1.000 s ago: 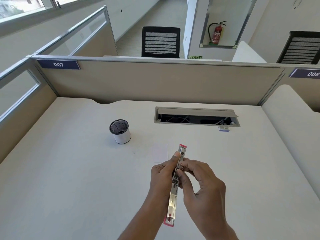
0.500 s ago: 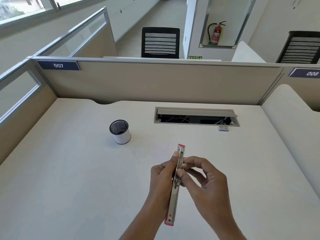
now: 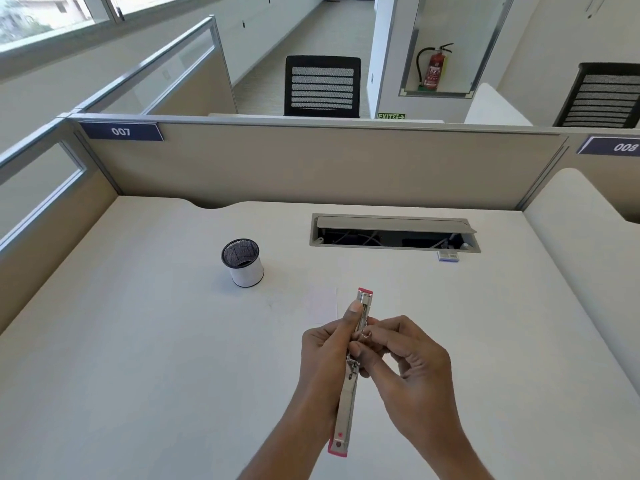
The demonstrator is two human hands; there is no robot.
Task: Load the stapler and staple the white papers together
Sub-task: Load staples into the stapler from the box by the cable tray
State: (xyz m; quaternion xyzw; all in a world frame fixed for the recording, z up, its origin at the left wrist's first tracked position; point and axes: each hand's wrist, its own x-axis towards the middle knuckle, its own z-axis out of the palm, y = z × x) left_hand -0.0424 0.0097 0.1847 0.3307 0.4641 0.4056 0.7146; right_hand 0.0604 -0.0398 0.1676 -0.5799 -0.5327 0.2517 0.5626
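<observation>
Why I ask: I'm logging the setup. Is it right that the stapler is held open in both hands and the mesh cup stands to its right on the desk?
Not quite. In the head view the mesh cup stands to the left of the stapler, not the right. The rest holds: the left hand and right hand hold it open above the desk.

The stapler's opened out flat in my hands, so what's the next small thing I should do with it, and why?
Probably seat the staples in the channel. The stapler is swung open in your left hand, and your right hand pinches at its middle; whether it holds staples is too small to tell. The white papers lie unstapled on the desk beyond.
</observation>
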